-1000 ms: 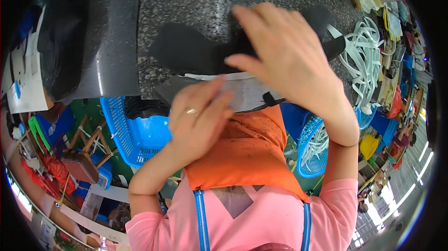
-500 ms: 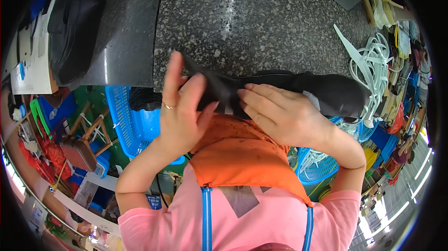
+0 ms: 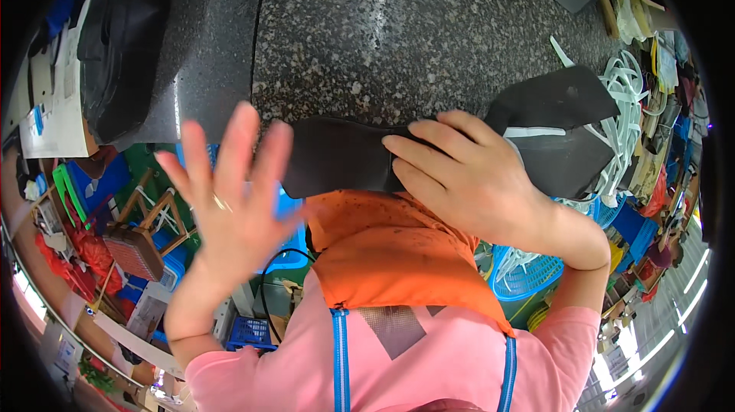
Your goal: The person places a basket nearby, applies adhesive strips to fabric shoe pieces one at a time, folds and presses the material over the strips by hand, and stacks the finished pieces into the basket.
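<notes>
A smooth black leather-like piece (image 3: 337, 155) lies along the front edge of the speckled stone slab, its left part flat. My right hand (image 3: 471, 178) rests on its middle with the fingers stretched out over a seam; the thumb is hidden. To the right of that hand, black flaps (image 3: 547, 98) spread out with a pale strip (image 3: 534, 132) between them. Whether they belong to the same piece I cannot tell. My left hand (image 3: 233, 190), blurred by motion, is in the air left of the black piece, fingers spread and holding nothing.
The stone slab (image 3: 429, 37) stretches away in front of me. Pale green straps (image 3: 629, 98) are heaped at its right edge. Dark sheets (image 3: 126, 52) are stacked at far left. A blue basket (image 3: 521, 274) stands below on the right, a wooden stool (image 3: 134, 251) on the left.
My left hand has let go of the black piece and moved left, fingers spreading. The piece's left end now lies flat, and the black flaps at right have opened out over the slab.
</notes>
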Available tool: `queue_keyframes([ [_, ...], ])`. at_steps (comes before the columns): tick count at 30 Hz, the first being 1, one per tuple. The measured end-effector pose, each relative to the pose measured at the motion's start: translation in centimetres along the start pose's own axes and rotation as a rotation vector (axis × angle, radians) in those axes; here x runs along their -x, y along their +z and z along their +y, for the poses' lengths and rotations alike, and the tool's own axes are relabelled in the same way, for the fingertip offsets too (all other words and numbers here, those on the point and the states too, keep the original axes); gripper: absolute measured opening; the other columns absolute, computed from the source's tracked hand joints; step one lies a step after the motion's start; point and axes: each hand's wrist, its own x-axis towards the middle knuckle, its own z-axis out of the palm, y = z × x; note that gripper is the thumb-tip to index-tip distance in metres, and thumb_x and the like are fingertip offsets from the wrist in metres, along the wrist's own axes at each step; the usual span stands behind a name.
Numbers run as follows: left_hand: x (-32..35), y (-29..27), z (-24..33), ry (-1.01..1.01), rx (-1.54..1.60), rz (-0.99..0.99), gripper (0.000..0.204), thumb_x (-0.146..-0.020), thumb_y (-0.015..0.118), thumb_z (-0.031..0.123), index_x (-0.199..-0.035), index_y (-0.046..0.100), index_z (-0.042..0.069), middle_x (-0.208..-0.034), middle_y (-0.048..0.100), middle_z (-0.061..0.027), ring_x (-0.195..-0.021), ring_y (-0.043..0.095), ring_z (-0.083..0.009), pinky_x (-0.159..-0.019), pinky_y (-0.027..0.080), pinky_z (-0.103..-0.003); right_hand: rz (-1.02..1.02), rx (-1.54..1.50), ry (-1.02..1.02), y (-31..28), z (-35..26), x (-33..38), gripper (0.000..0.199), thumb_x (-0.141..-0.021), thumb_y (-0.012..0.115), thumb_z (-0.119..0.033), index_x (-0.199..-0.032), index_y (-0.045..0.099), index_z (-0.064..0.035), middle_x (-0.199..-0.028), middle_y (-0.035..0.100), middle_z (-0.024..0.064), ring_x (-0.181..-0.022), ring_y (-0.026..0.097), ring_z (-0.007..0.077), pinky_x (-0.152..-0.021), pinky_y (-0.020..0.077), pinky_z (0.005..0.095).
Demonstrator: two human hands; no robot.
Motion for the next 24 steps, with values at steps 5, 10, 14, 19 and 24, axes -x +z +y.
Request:
queue_keyframes([
  [5,-4.3,4.3,8.2,-0.032,0.925,0.092,0.068,-0.066,0.077,0.003,-0.130,0.055,-0.002,-0.126,0.055,-0.0189,-0.100,0.060,-0.0315,-0.090,0.048,-0.039,0.324,0.113,0.030,-3.5,-1.8,1.1,0.032,-0.066,0.069,-0.023,-0.094,0.070,-0.0063,-0.096,0.067,0.0061,-0.087,0.062,0.0249,-0.087,0.0484,0.0416],
  [10,-5.2,4.5,8.3,0.147,0.774,0.063,0.045,-0.069,0.072,0.008,-0.113,0.065,0.000,-0.107,0.064,-0.0084,-0.088,0.057,-0.0229,-0.072,0.046,-0.032,-0.139,0.408,0.358,-5.3,0.0,6.8,0.038,-0.072,0.064,-0.017,-0.108,0.066,-0.0063,-0.118,0.059,0.0080,-0.107,0.056,0.0267,-0.087,0.0467,0.0400],
  [14,-7.5,2.8,11.1,0.062,0.660,-0.025,0.044,-0.072,0.073,0.004,-0.116,0.065,0.006,-0.108,0.067,-0.0069,-0.093,0.061,-0.0270,-0.079,0.051,-0.039,-0.122,0.398,0.429,-4.2,0.6,7.2,0.035,-0.073,0.060,-0.013,-0.107,0.063,-0.0039,-0.113,0.059,0.0093,-0.109,0.056,0.0274,-0.093,0.0477,0.0413],
  [19,-9.3,3.4,9.5,0.089,0.935,-0.047,0.033,-0.075,0.066,0.000,-0.108,0.070,0.005,-0.099,0.072,-0.0093,-0.079,0.067,-0.0276,-0.073,0.055,-0.037,-0.101,0.086,0.504,-3.7,1.8,8.0,0.050,-0.072,0.070,-0.017,-0.121,0.062,-0.0070,-0.123,0.057,0.0108,-0.120,0.052,0.0317,-0.093,0.0494,0.0392],
  [24,-8.0,3.3,10.3,0.493,0.426,0.007,0.034,-0.072,0.064,0.008,-0.105,0.071,0.002,-0.115,0.069,-0.0142,-0.085,0.065,-0.0220,-0.067,0.054,-0.030,0.162,-0.336,0.590,-3.9,3.8,9.5,0.034,-0.075,0.081,-0.025,-0.100,0.072,-0.0036,-0.107,0.069,0.0154,-0.107,0.062,0.0369,-0.092,0.0486,0.0412],
])
